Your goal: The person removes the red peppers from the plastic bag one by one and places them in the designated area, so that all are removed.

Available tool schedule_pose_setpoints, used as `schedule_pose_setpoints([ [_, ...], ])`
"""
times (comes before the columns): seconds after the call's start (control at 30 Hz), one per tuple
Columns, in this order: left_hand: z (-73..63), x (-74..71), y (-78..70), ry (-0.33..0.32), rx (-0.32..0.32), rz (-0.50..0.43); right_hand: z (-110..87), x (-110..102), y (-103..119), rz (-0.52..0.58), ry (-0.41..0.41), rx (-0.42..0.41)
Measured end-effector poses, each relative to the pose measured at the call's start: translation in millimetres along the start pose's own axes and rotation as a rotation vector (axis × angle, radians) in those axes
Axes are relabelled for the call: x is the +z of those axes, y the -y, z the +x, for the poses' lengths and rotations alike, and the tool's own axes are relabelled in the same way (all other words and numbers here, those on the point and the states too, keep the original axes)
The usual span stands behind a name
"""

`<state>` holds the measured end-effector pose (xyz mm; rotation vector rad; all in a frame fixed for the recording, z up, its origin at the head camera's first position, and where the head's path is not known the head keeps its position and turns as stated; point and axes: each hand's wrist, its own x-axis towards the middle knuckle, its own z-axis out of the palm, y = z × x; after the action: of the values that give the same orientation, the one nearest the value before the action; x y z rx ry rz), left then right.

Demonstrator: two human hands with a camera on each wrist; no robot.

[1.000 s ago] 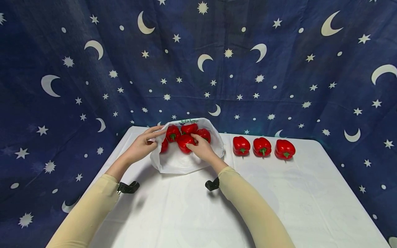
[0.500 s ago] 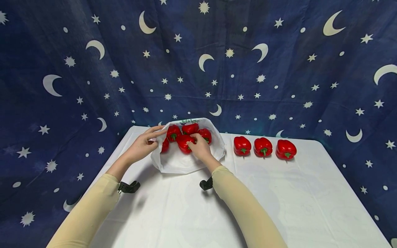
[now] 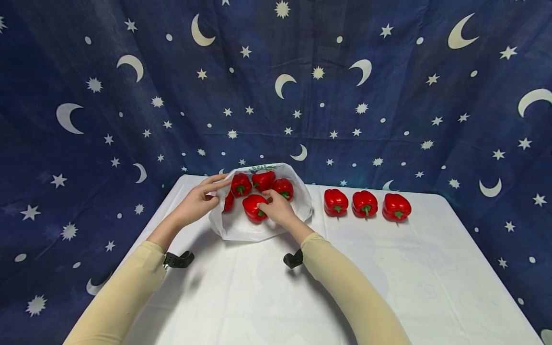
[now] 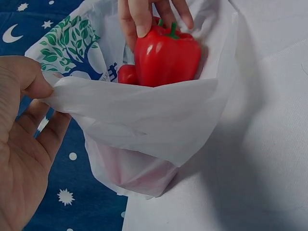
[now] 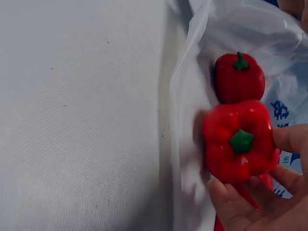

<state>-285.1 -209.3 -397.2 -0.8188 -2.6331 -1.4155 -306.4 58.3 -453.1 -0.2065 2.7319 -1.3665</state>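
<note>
A white plastic bag (image 3: 241, 232) lies with its mouth towards me, a green tree print on it. My left hand (image 3: 196, 203) pinches the bag's left rim between thumb and fingers, plainest in the left wrist view. Inside the mouth, my right hand (image 3: 279, 209) grips a red bell pepper (image 3: 253, 207) with a green stem. In the right wrist view, thumb and fingers (image 5: 226, 197) sit around that pepper's side. Behind and beside it in the bag are several more red bell peppers, among them one at the back (image 3: 264, 180) and one at the right (image 3: 283, 188).
To the right of the bag, three red bell peppers (image 3: 364, 204) stand in a row on the white-covered table (image 3: 414, 268). A dark blue curtain (image 3: 258, 72) with moons and stars hangs behind and at both sides.
My right hand has drawn the gripped bell pepper a little towards me, away from the peppers at the back of the bag. The left hand stays at the rim.
</note>
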Motion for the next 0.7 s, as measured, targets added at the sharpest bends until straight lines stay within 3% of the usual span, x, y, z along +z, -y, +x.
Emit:
schedule_pose_setpoints([
  [0.2, -0.5, -0.6, 0.0, -0.006, 0.006, -0.001, -8.0, -6, 1, -0.001, 0.090, 0.021],
  [0.47, -1.5, 0.0, 0.1, -0.007, 0.012, 0.009, -1.2, -6, -7, 0.243, 0.238, 0.083],
  [0.7, -0.7, 0.3, 2.1, -0.006, 0.003, 0.003, 6.7, -10, -11, 0.337, 0.362, 0.066],
])
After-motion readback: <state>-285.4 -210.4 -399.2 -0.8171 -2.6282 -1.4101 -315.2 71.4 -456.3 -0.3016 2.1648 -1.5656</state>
